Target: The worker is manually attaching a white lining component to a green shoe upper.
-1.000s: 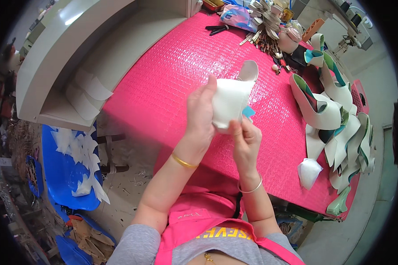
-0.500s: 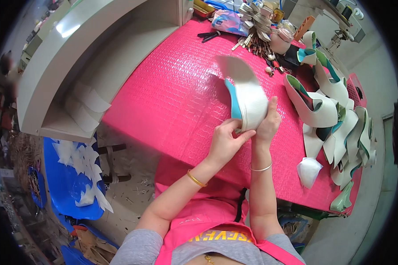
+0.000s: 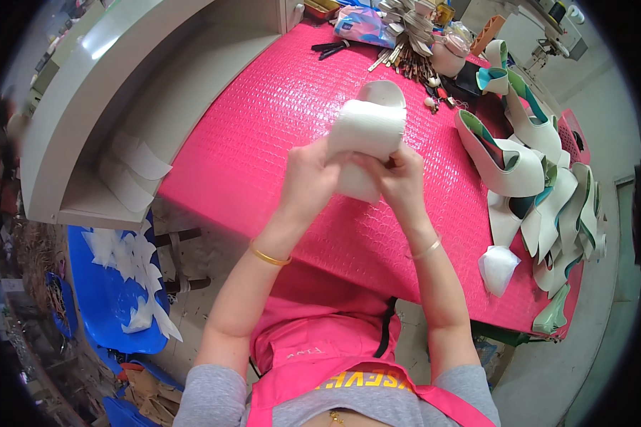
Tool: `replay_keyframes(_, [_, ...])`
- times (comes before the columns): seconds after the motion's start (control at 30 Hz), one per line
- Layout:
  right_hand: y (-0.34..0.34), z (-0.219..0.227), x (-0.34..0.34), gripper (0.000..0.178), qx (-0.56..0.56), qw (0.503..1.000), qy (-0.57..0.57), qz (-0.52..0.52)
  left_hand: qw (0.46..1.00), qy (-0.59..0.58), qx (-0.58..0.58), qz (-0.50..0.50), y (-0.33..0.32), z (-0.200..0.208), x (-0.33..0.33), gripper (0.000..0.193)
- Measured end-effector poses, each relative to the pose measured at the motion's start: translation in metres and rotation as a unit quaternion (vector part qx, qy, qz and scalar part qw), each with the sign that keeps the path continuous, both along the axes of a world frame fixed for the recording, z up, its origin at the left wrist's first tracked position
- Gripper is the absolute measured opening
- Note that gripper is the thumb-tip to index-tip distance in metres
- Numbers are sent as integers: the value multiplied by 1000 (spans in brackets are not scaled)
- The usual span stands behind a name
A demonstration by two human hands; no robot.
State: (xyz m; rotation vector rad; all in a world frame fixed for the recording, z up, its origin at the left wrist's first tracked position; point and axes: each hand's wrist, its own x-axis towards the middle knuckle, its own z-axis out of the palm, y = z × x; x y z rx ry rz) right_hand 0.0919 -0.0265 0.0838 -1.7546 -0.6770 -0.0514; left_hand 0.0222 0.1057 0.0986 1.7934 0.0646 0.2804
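Note:
Above the pink table covering [image 3: 242, 171] I hold a white curved shoe upper [image 3: 369, 128] in both hands, bent into a loop. My left hand [image 3: 308, 178] is closed on its left edge, the thumb reaching under the bend. From the right, my right hand [image 3: 404, 181] pinches the same piece, its fingers bent at the lower edge. A flap of the upper hangs below my fingers, and another curl rises behind. The fingertips are partly hidden by the piece.
More white uppers with green and teal lining [image 3: 506, 167] pile up at the right. A crumpled white wad [image 3: 498, 270] lies near them. At the back are a tissue pack [image 3: 363, 27] and bundled strips [image 3: 409, 50]. A grey shelf [image 3: 121, 107] borders the left; a blue chair [image 3: 114, 299] holds white scraps.
The upper has been turned and folded over, so its teal lining no longer shows. My left hand has moved up and left; my right hand now grips the lower right edge.

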Motion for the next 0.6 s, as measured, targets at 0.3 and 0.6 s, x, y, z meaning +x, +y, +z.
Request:
replay_keyframes(0.3, [37, -30, -23, 42, -151, 975, -79, 142, 972, 24, 17, 232, 6, -51, -8, 86])
replay_keyframes(0.6, [38, -34, 81, 46, -152, 987, 52, -21, 934, 24, 136, 331, 30, -52, 6, 54])
